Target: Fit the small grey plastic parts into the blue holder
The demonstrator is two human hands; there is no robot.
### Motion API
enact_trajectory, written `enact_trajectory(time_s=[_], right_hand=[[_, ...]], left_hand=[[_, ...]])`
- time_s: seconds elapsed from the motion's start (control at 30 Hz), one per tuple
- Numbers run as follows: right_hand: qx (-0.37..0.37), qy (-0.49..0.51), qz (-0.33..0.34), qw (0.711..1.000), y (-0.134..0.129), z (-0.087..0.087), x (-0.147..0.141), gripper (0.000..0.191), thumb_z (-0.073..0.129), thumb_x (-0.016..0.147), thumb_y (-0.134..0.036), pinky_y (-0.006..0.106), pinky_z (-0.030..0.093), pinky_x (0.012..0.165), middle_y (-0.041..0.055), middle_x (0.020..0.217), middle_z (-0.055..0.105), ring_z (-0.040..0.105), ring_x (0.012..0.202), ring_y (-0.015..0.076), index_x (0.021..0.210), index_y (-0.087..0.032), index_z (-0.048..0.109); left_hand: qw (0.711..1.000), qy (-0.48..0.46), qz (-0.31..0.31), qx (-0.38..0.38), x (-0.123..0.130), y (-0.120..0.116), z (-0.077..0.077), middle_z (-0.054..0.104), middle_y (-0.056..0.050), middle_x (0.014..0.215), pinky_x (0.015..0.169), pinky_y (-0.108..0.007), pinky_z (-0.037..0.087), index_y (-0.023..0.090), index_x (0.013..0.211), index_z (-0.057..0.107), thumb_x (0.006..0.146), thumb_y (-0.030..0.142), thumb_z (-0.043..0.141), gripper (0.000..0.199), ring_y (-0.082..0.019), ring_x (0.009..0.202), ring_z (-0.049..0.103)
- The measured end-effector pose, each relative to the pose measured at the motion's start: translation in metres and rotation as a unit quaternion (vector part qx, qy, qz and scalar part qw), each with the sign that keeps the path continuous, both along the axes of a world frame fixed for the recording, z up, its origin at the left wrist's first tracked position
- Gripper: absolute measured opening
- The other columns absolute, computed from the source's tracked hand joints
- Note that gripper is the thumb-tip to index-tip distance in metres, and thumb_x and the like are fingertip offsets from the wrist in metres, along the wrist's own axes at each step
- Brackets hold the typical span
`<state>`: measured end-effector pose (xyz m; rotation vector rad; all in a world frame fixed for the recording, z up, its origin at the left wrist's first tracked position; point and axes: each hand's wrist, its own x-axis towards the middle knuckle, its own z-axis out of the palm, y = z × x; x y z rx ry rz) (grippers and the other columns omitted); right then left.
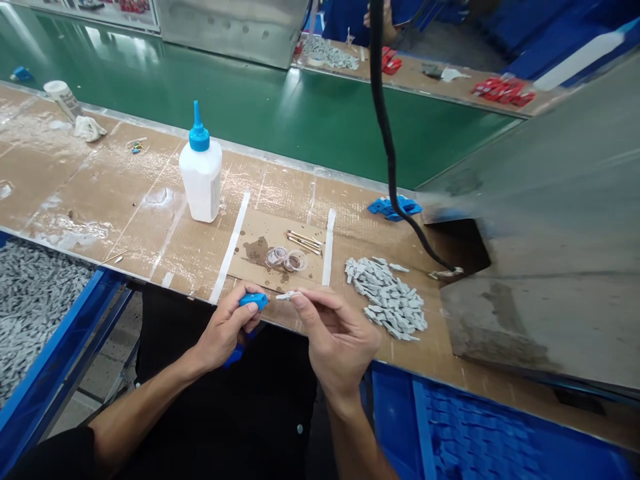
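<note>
Closed around a small blue plastic part (254, 301) is my left hand (226, 328), just in front of the bench edge. My right hand (340, 333) pinches a small grey plastic piece (286, 295) between thumb and fingertips. Its tip points at the blue part, with a narrow gap between the two. Beyond my hands, small clear cups (295, 261) and several cotton swabs (305, 241) rest on a stained cardboard sheet (250, 230). A heap of similar grey pieces (387, 297) lies right of my right hand.
A white bottle with a blue nozzle (201, 177) stands left of the cardboard. Blue parts (395, 207) lie at the back right, near a hanging black cable (385, 133). A green conveyor belt (330, 120) runs behind. Bins flank me, one with grey pieces (40, 300), another with blue parts (490, 433).
</note>
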<state>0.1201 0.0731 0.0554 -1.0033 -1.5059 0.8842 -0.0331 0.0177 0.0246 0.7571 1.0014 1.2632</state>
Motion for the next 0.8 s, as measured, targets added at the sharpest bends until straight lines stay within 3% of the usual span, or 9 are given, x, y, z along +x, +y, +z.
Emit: enact_trajectory(time_s=[0.3,0.43,0.5,0.6,0.7,0.8], right_hand=[[-0.041,0.03,0.043,0.998,-0.008,-0.007,-0.006,0.012,0.074,0.09,-0.017,0.026,0.058,0.072,-0.0004,0.091,0.076,0.073,0.08,0.0156,0.097,-0.027,0.077],[-0.069,0.04,0.055,0.995,-0.012,-0.012,-0.005,0.011,0.074,0.091,-0.019,0.027,0.06,0.077,-0.0007,0.093,0.076,0.074,0.083,0.016,0.098,-0.027,0.077],[-0.078,0.041,0.076,0.993,-0.014,-0.013,-0.002,0.011,0.074,0.091,-0.02,0.027,0.06,0.079,-0.0008,0.093,0.076,0.074,0.084,0.0164,0.098,-0.027,0.077],[-0.07,0.016,0.122,0.99,-0.016,-0.009,0.005,0.01,0.075,0.09,-0.019,0.025,0.061,0.075,-0.0003,0.093,0.076,0.074,0.084,0.0166,0.097,-0.026,0.077],[-0.025,-0.025,0.16,0.986,-0.018,0.001,0.01,0.012,0.075,0.089,-0.015,0.025,0.061,0.074,0.0005,0.091,0.076,0.074,0.083,0.0164,0.097,-0.024,0.077],[0.028,-0.032,0.18,0.983,-0.022,0.011,0.011,0.016,0.073,0.09,-0.009,0.027,0.06,0.073,0.0009,0.089,0.075,0.071,0.08,0.016,0.099,-0.022,0.075]], left_hand=[[1.0,-0.001,-0.002,0.014,0.005,0.002,0.007,0.043,0.006,0.072,0.063,-0.026,0.034,0.022,0.107,0.057,0.1,0.038,0.052,0.018,-0.012,0.064,0.038],[0.994,0.1,-0.005,0.037,0.001,-0.003,0.006,0.048,0.004,0.074,0.066,-0.028,0.038,0.023,0.11,0.056,0.102,0.039,0.049,0.02,-0.014,0.067,0.043],[0.981,0.183,0.002,0.062,-0.005,-0.006,0.008,0.057,-0.001,0.091,0.076,-0.031,0.042,0.024,0.118,0.054,0.102,0.037,0.049,0.021,-0.018,0.08,0.052],[0.949,0.289,0.015,0.125,-0.016,-0.01,0.012,0.056,-0.006,0.114,0.09,-0.036,0.043,0.025,0.126,0.048,0.099,0.029,0.051,0.027,-0.022,0.099,0.054],[0.919,0.348,-0.016,0.184,-0.026,-0.012,0.017,0.054,-0.004,0.105,0.083,-0.035,0.043,0.026,0.119,0.048,0.096,0.023,0.052,0.023,-0.021,0.091,0.053],[0.907,0.351,-0.038,0.228,-0.027,-0.015,0.02,0.05,-0.002,0.096,0.075,-0.034,0.041,0.027,0.117,0.046,0.094,0.021,0.051,0.024,-0.02,0.083,0.05]])
